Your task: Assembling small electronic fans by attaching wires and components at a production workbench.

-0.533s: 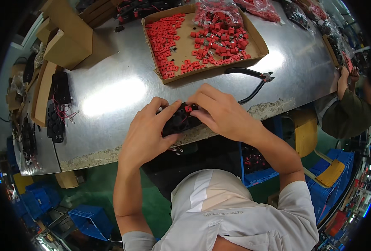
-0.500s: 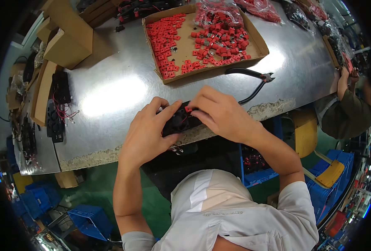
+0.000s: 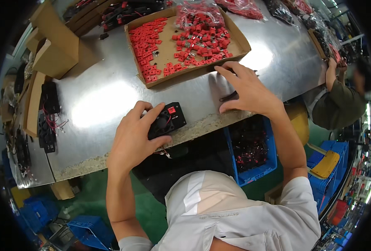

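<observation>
Evidently for steadiness, the left hand (image 3: 131, 133) pinches the black fan unit (image 3: 178, 120) by the table's near edge (image 3: 205, 126); the right hand (image 3: 253, 93) spreads around a dark handle (image 3: 229, 97), presumably placed for easy reach.

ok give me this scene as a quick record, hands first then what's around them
left hand: gripping a black fan unit at the bench edge
right hand: open, thumb and fingers apart, by a dark tool handle it partly hides
fan unit detail: red square part near its far edge
tray: shallow cardboard tray beyond the hands, with loose red parts and a clear plastic bag
bench left: more black fan units, red wires
below bench, right: blue crate of small parts
other person: far right, dark green sleeve
</observation>
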`<state>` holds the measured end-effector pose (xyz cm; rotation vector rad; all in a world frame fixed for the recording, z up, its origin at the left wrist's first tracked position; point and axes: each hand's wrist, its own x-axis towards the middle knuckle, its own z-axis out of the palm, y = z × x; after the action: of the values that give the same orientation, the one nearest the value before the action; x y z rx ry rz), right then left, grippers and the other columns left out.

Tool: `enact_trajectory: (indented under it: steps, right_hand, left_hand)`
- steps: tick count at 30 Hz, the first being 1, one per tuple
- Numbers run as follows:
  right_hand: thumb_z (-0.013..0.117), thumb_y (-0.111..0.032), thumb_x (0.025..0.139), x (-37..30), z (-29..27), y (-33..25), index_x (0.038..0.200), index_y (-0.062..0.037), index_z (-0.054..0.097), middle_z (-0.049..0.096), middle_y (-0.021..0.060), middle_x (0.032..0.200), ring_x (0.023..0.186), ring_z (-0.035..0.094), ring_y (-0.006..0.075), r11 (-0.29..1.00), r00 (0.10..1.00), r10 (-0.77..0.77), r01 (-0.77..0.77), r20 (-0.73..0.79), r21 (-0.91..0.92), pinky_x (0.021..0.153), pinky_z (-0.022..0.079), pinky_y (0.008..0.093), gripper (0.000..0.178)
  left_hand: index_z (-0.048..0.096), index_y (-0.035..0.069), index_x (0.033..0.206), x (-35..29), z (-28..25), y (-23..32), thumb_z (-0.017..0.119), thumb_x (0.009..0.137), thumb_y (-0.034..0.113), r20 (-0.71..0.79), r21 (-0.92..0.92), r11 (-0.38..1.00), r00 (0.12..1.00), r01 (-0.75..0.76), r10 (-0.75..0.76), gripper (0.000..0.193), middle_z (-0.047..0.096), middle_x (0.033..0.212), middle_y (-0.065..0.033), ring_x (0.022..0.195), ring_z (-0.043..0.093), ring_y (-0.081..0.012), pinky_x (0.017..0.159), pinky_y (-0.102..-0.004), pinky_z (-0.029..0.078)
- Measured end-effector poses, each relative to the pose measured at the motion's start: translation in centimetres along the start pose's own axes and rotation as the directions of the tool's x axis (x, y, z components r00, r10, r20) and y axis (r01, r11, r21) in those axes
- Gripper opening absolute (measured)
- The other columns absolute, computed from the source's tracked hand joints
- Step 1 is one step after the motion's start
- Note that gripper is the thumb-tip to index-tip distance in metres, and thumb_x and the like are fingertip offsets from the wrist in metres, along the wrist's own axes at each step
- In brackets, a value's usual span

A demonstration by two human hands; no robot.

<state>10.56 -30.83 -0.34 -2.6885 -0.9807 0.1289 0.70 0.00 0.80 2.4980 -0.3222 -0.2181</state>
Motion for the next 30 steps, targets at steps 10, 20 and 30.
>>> enact_trajectory:
  steps: [10,20,30]
  right_hand:
    - [0.083,-0.034,0.068,-0.2,4.2,0.8,0.134,-0.0067,0.053,0.046,0.0159,0.128,0.116,0.050,0.0343,0.997,0.957,0.067,-0.055,-0.281,0.049,0.100,0.042,0.0427,0.078]
    - [0.026,-0.081,0.089,3.2,1.8,-4.8,0.113,0.0024,0.056,0.054,0.0134,0.087,0.070,0.044,0.0196,-0.374,0.867,0.303,0.491,-0.397,0.787,0.065,0.037,0.0326,0.091]
    - [0.022,-0.076,0.088,5.4,2.1,-11.2,0.099,0.0000,0.057,0.051,0.0098,0.074,0.059,0.042,0.0196,-0.424,0.909,0.297,0.399,-0.292,0.813,0.057,0.035,0.0344,0.084]
  left_hand:
    - [0.060,0.009,0.128,-0.2,0.3,0.0,0.081,0.071,0.023,-0.020,0.000,1.000,1.000,0.004,-0.004,0.062,0.057,0.110,-0.0129,0.093,0.060,-0.0338,0.081,-0.0415,0.050]
    - [0.062,0.009,0.128,-0.1,0.5,-0.3,0.082,0.068,0.020,-0.048,-0.015,1.000,0.999,-0.008,0.008,0.064,0.059,0.100,-0.0106,0.077,0.059,-0.0265,0.070,-0.0357,0.049]
    - [0.060,0.009,0.128,-0.1,0.6,0.1,0.081,0.069,0.022,-0.057,-0.032,0.999,0.998,0.006,-0.008,0.064,0.058,0.101,-0.0125,0.091,0.060,-0.0339,0.080,-0.0425,0.050]
